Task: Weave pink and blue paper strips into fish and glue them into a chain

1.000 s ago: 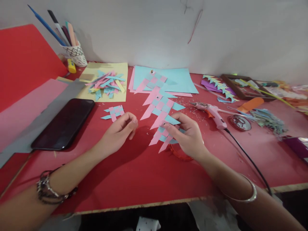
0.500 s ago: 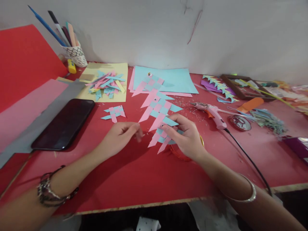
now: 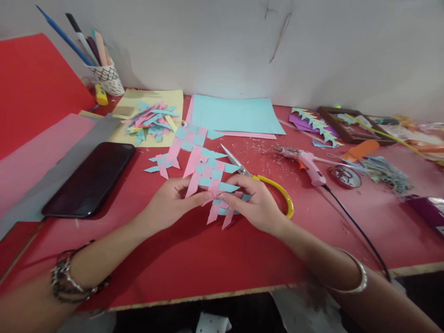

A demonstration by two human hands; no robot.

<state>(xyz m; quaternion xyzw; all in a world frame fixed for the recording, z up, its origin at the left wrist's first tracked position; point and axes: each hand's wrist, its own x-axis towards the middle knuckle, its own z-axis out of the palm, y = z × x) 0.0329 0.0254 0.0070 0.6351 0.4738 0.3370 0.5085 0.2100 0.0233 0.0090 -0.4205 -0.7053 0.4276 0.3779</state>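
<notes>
Between my hands, a string of three woven pink and blue paper fish with googly eyes is held up above the red table, slanting up to the left. My left hand pinches the string at its left edge, between the middle and lowest fish. My right hand grips the lowest fish with thumb and fingers, covering part of it. Behind the top fish, a separate small woven fish lies on the table. Scissors with yellow handles rest behind my right hand, partly hidden by it.
A black phone lies to the left. Paper strips are heaped on a yellow sheet, and blue paper lies at the back. To the right are a pink glue gun with its cord and a small round dish.
The fish string has moved left and tilted, uncovering the scissors. My left hand has come right and taken hold of it. My right hand has shifted slightly left with the lowest fish.
</notes>
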